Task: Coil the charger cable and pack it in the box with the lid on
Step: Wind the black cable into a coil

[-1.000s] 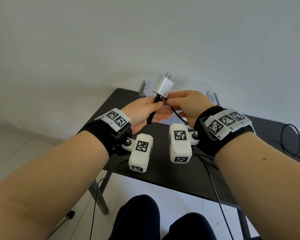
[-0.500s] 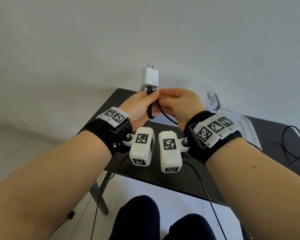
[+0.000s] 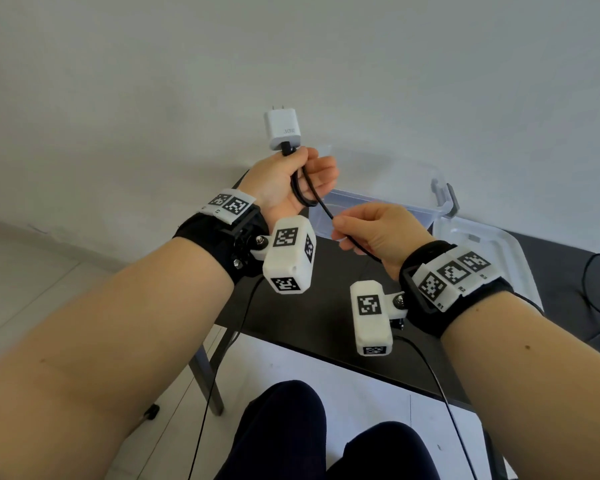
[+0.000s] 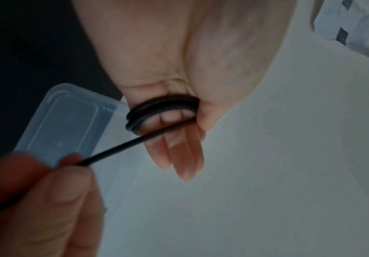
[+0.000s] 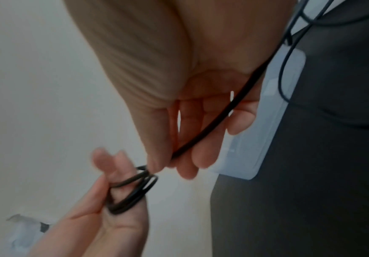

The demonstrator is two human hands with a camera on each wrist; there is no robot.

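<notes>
- The left hand (image 3: 284, 181) is raised above the far edge of the dark counter (image 3: 302, 317), its thumb pinching loops of the black charger cable (image 3: 303, 192) against the fingers, which stretch out fairly straight in the left wrist view.
- The white charger plug (image 3: 282, 130) stands upright on top of that hand, prongs up; grey print on its face reads "30W", as far as it can be made out.
- The coiled turns (image 4: 157, 113) wrap round the left hand's fingers (image 4: 179, 153).
- The right hand (image 3: 371, 233) is lower and nearer, pinching the free run of the cable between thumb and fingertips; the cable passes on under the palm (image 5: 212, 125).
- The clear plastic box (image 3: 388, 209) sits open on the counter behind the hands, with its lid (image 3: 482, 244) lying flat just to its right.
- Both wrists carry black bands with white blocks of square black-and-white code markers (image 3: 284, 237); small lettering by the right band's markers is too small to read with certainty.
</notes>
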